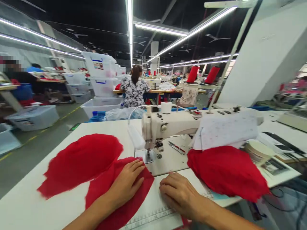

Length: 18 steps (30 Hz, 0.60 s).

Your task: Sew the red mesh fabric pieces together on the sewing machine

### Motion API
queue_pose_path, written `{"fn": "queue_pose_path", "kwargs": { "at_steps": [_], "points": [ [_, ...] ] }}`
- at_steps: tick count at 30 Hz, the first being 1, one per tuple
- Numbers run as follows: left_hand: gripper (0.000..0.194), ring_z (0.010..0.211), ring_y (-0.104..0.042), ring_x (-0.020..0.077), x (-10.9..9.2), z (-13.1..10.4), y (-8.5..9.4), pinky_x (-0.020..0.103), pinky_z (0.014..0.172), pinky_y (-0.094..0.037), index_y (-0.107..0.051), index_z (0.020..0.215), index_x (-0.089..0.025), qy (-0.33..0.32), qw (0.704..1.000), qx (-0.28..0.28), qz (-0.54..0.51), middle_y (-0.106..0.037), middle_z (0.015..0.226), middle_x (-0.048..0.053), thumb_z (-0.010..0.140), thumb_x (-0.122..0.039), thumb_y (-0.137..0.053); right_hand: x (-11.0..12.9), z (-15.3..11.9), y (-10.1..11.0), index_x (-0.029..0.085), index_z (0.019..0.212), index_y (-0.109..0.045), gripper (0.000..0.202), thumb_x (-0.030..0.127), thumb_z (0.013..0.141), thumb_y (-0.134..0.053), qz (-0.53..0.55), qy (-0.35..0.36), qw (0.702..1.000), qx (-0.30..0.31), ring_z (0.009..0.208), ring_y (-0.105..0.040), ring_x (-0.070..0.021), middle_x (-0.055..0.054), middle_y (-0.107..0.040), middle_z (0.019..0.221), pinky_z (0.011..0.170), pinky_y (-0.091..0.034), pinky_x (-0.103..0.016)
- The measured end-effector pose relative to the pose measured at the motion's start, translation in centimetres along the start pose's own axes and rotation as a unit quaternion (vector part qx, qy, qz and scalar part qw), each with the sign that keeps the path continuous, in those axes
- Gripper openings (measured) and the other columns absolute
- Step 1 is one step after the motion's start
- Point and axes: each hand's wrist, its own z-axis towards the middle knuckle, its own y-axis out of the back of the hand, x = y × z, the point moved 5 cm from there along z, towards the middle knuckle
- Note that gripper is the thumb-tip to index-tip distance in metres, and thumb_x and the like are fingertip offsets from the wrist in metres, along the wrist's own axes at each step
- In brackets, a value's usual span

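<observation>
Red fabric (96, 166) lies on the white table left of the sewing machine (168, 124), one edge reaching the presser foot. My left hand (129, 179) rests flat on this fabric with its fingers spread, just before the needle area. To the right, my right hand (176, 193) has its fingers curled down on the table edge, near a printed ruler strip (153, 217); a bit of red shows beneath the wrist, and what the fingers hold, if anything, is hidden. Another red fabric piece (225, 171) is bunched at the right. Red-handled snips (177, 148) lie on the machine bed.
A white paper sheet (225, 129) leans on the machine arm. A tape roll (259, 151) sits at the right. Clear plastic bins (102, 86) are stacked beyond the table. A person in a patterned shirt (134, 91) sits ahead, facing away.
</observation>
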Motion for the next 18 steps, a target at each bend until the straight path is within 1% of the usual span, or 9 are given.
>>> {"fn": "queue_pose_path", "kwargs": {
  "at_steps": [2,4,7,9,11,13,16,18],
  "points": [
    [0.035,0.112,-0.052,0.0262,0.9,-0.4,-0.3,0.042,0.091,-0.048,-0.058,0.113,-0.021,-0.023,0.999,-0.044,0.008,-0.057,0.122,0.007,0.082,-0.03,-0.046,0.1,-1.2,2.6,0.016,0.085,-0.055,0.019,0.011,0.088,-0.037,-0.043,-0.004,0.999,-0.029,0.068,-0.05,-0.0155,-0.005,-0.06,0.078,0.063,-0.04,-0.029],
    [0.035,0.109,-0.055,0.0257,2.1,-0.5,-0.8,0.04,0.088,-0.05,-0.058,0.113,-0.026,-0.035,0.997,-0.07,0.013,-0.058,0.121,0.004,0.082,-0.034,-0.047,-0.9,-2.8,5.8,0.016,0.086,-0.055,0.019,0.01,0.088,-0.037,-0.104,-0.04,0.991,-0.07,0.066,-0.05,-0.0155,-0.005,-0.059,0.076,0.06,-0.038,-0.029],
    [0.037,0.106,-0.057,0.0238,3.3,-0.4,-1.4,0.034,0.088,-0.05,-0.057,0.116,-0.03,-0.048,0.998,-0.05,0.007,-0.059,0.12,0.001,0.08,-0.036,-0.051,-3.8,-6.1,10.8,0.017,0.088,-0.057,0.017,0.015,0.09,-0.039,-0.18,-0.149,0.964,-0.124,0.073,-0.052,-0.0167,-0.007,-0.058,0.081,0.064,-0.04,-0.029],
    [0.036,0.105,-0.058,0.0234,3.3,-0.2,-1.3,0.033,0.088,-0.05,-0.057,0.115,-0.032,-0.045,0.998,-0.042,0.004,-0.059,0.12,-0.001,0.079,-0.036,-0.052,-5.9,-8.2,13.1,0.017,0.088,-0.058,0.017,0.021,0.09,-0.042,-0.22,-0.211,0.945,-0.12,0.075,-0.053,-0.0181,-0.007,-0.057,0.084,0.066,-0.042,-0.03],
    [0.035,0.106,-0.058,0.0233,2.7,0.0,-0.9,0.033,0.087,-0.05,-0.058,0.114,-0.033,-0.035,0.999,-0.033,0.005,-0.059,0.119,-0.001,0.08,-0.037,-0.051,-7.5,-9.7,14.1,0.017,0.088,-0.059,0.018,0.024,0.089,-0.043,-0.255,-0.249,0.93,-0.092,0.075,-0.054,-0.0194,-0.008,-0.057,0.085,0.065,-0.042,-0.031],
    [0.034,0.107,-0.057,0.0232,1.8,0.2,-0.4,0.034,0.087,-0.05,-0.058,0.114,-0.034,-0.027,0.999,-0.023,0.008,-0.059,0.12,-0.002,0.081,-0.038,-0.05,-8.4,-10.5,14.3,0.018,0.086,-0.061,0.019,0.024,0.088,-0.043,-0.276,-0.264,0.922,-0.063,0.074,-0.054,-0.0199,-0.007,-0.058,0.084,0.064,-0.042,-0.032],
    [0.034,0.108,-0.056,0.0227,0.4,0.2,0.3,0.034,0.09,-0.048,-0.059,0.113,-0.034,-0.029,1.0,-0.011,-0.001,-0.059,0.12,-0.003,0.081,-0.04,-0.051,-8.6,-10.5,14.1,0.018,0.08,-0.062,0.021,0.02,0.087,-0.042,-0.286,-0.26,0.921,-0.036,0.072,-0.054,-0.0196,-0.007,-0.058,0.08,0.063,-0.042,-0.032],
    [0.033,0.108,-0.056,0.0225,-0.2,0.1,0.7,0.034,0.091,-0.047,-0.059,0.113,-0.034,-0.025,1.0,-0.009,-0.012,-0.06,0.119,-0.003,0.081,-0.039,-0.051,-8.5,-10.2,14.2,0.018,0.077,-0.061,0.022,0.018,0.086,-0.041,-0.281,-0.256,0.924,-0.031,0.071,-0.054,-0.0197,-0.006,-0.059,0.078,0.063,-0.041,-0.032]
  ]
}}
